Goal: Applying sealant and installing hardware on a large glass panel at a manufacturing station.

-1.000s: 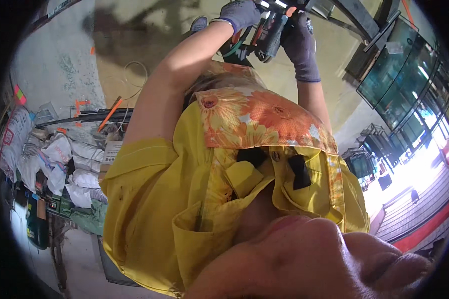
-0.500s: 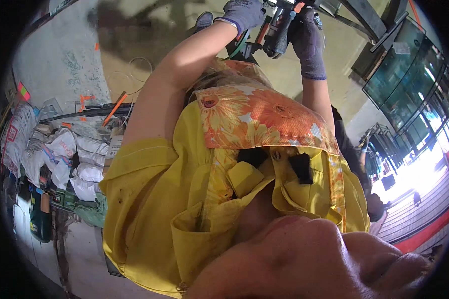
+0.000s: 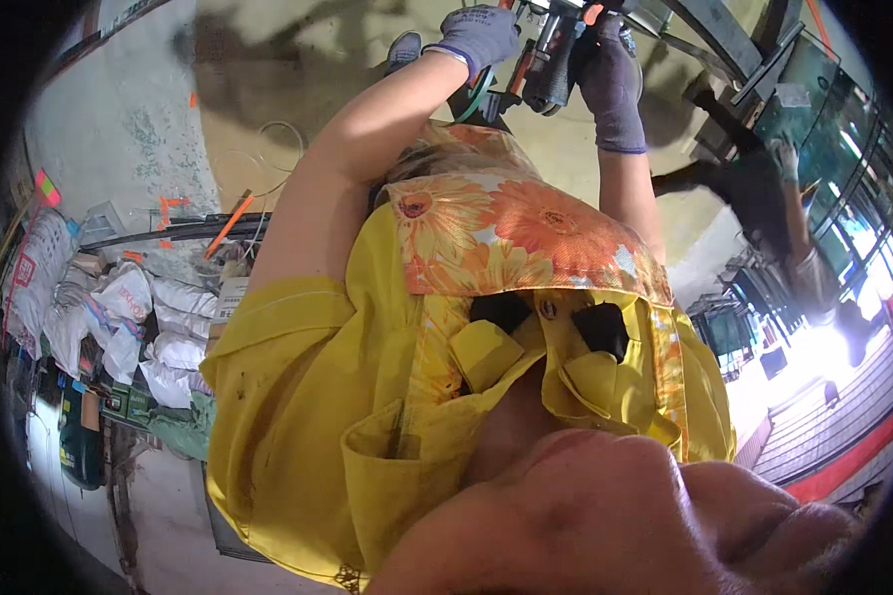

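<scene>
Both my hands wear grey-purple knit gloves and reach to the upper edge of the view. My left hand is closed with fingers curled at a metal assembly; what it grips is cut off or hidden. My right hand is bent closed at the assembly's right side, its grip partly out of view. Between them sits a thick black handle-like part, tilted, with metal bars above it. A black and red bar and a green curved strip lie nearer my left hand.
White sacks are piled at the left by an orange stick. On the right, a person in dark clothes stands by glass panels. A dark metal frame spans the upper right. My shoe shows beyond my left forearm.
The person in dark clothes has come out from behind my right arm toward the glass panels. My hands stay nearly in place, with only a slight shift.
</scene>
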Tool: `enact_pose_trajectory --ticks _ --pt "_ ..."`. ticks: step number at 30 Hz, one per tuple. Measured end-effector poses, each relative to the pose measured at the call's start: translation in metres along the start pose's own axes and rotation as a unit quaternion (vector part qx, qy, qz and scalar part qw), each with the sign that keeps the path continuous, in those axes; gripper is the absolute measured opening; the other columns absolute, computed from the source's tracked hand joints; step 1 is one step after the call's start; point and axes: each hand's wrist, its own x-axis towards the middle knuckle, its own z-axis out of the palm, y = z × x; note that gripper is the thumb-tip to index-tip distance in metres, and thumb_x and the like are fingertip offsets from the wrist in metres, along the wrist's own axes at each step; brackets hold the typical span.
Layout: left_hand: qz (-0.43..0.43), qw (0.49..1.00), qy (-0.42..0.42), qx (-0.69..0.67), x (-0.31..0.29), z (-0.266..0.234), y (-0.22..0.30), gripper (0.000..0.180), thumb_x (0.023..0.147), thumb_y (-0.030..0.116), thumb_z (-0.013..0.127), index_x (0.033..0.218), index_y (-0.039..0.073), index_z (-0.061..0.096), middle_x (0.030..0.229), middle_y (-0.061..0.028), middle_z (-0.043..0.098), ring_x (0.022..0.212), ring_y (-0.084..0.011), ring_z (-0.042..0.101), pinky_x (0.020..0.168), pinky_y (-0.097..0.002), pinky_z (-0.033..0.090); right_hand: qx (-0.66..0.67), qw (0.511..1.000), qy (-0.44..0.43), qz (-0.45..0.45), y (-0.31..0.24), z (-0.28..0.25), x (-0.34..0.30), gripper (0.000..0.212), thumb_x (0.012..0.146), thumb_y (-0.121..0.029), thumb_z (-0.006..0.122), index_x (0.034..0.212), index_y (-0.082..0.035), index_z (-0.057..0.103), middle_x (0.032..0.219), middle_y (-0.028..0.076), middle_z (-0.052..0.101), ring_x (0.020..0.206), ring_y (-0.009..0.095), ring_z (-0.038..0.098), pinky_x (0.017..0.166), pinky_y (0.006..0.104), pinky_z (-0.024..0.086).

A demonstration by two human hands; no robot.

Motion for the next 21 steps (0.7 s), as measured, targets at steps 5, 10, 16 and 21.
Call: enact_pose_trajectory --ticks 5,10,16,21 --pt "-0.053 0.998 -0.023 -0.035 -0.001 -0.007 0.001 0.029 0.069 0.025 0.06 0.092 0.008 0.064 0.086 -0.0151 0.065 0.081 -0.0321 0.063 0.072 -0.0419 0.048 0.082 0.996 -0.025 -0.023 -0.011 0.017 -0.008 0.044 0.091 -0.048 0.044 0.105 -0.008 0.053 0.081 0.006 0.061 0.071 0.015 0.06 0.062 0.0251 0.047" --pt "-0.003 0.996 0.044 -0.082 -0.003 0.009 -0.004 0.025 0.075 0.022 0.05 0.089 0.009 0.066 0.085 -0.016 0.066 0.079 -0.032 0.064 0.069 -0.0445 0.05 0.121 0.991 -0.036 -0.032 -0.009 0.015 -0.009 0.035 0.089 -0.038 0.053 0.108 -0.009 0.053 0.083 0.004 0.06 0.076 0.015 0.06 0.067 0.0292 0.049" --pt "-0.033 0.999 0.01 -0.024 -0.004 -0.002 0.001 0.025 0.071 0.024 0.056 0.09 0.01 0.066 0.087 -0.0156 0.065 0.082 -0.0313 0.064 0.072 -0.0408 0.05 0.069 0.997 -0.024 -0.024 -0.01 0.019 -0.007 0.027 0.087 -0.036 0.057 0.094 -0.01 0.056 0.074 0.002 0.059 0.06 0.013 0.057 0.054 0.0278 0.048" --pt "-0.053 0.998 0.024 -0.019 0.001 -0.003 0.011 0.025 0.072 0.025 0.056 0.085 0.007 0.067 0.086 -0.0171 0.065 0.082 -0.0324 0.064 0.072 -0.0408 0.05 0.061 0.998 -0.012 -0.023 -0.016 0.018 -0.011 0.029 0.085 -0.038 0.059 0.088 -0.009 0.057 0.068 0.003 0.058 0.056 0.013 0.057 0.051 0.0264 0.047"
